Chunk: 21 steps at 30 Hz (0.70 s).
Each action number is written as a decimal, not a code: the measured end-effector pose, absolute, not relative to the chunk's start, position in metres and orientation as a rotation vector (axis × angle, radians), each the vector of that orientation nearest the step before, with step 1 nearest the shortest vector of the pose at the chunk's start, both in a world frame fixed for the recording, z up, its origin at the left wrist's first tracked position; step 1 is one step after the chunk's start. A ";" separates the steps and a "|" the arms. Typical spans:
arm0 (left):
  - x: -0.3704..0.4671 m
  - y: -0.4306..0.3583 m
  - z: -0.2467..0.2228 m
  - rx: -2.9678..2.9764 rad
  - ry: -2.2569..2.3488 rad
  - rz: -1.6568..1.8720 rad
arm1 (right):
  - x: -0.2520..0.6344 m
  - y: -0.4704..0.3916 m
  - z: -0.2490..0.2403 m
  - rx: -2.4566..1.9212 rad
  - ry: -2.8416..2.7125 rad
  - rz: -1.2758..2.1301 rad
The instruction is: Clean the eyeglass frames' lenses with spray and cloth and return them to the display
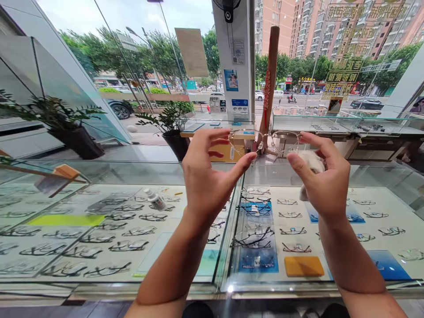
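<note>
A pair of thin-rimmed eyeglasses point(267, 134) is held up at chest height above the glass display counter, its lenses clear. My left hand point(207, 174) grips the left end of the frame with its fingertips, the thumb stretched out below the lens. At the other end, my right hand point(326, 176) pinches the frame between thumb and fingers. A crumpled white cloth point(311, 161) is tucked in the same right hand, partly hidden by the fingers. A small white bottle point(155, 199) appears tilted on the counter, left of my left hand.
Rows of eyeglasses point(128, 245) lie inside the glass-topped counter point(112, 172). An orange-yellow flat case point(304, 266) is near its front edge. A wooden-framed mirror point(54, 179) stands at the left. Potted plants point(168, 128) and a wooden post point(270, 84) stand beyond the counter.
</note>
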<state>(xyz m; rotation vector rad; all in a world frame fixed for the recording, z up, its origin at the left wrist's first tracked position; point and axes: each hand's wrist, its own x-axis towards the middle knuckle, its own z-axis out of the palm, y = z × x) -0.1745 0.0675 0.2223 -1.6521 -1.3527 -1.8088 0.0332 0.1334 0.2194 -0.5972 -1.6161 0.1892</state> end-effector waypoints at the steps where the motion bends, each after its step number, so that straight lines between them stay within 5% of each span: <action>1: -0.175 0.068 0.222 -1.668 -1.365 -1.817 | 0.033 0.132 0.220 -0.604 -1.610 0.165; 21: -0.173 0.069 0.222 -1.661 -1.425 -1.830 | 0.033 0.121 0.222 -0.597 -1.616 0.056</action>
